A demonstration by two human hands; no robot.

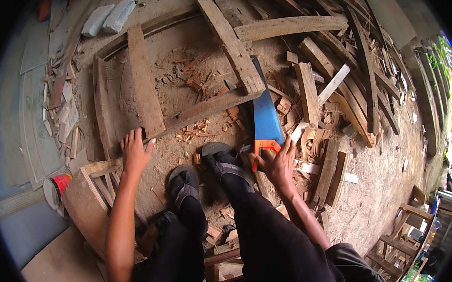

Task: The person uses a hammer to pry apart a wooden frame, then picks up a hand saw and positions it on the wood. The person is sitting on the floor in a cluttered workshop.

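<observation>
My right hand point(276, 163) is closed round the orange handle of a handsaw point(269, 112). The saw's blue blade points away from me, its far part beside the end of a wooden beam point(212, 108). That beam belongs to a rough wooden frame lying on the ground, with one crosspiece point(143, 74) at the left and another point(232, 45) at the right. My left hand point(135, 151) grips the frame's near left corner, fingers over the wood and thumb spread toward the beam. My sandalled feet stand just on the near side of the beam.
Loose boards point(365, 72) are piled at the far right, with offcuts point(333, 171) near my right hand. Wood chips point(195, 130) litter the dirt. Two pale blocks point(119, 15) lie far left; a red and white container point(57, 188) stands near left.
</observation>
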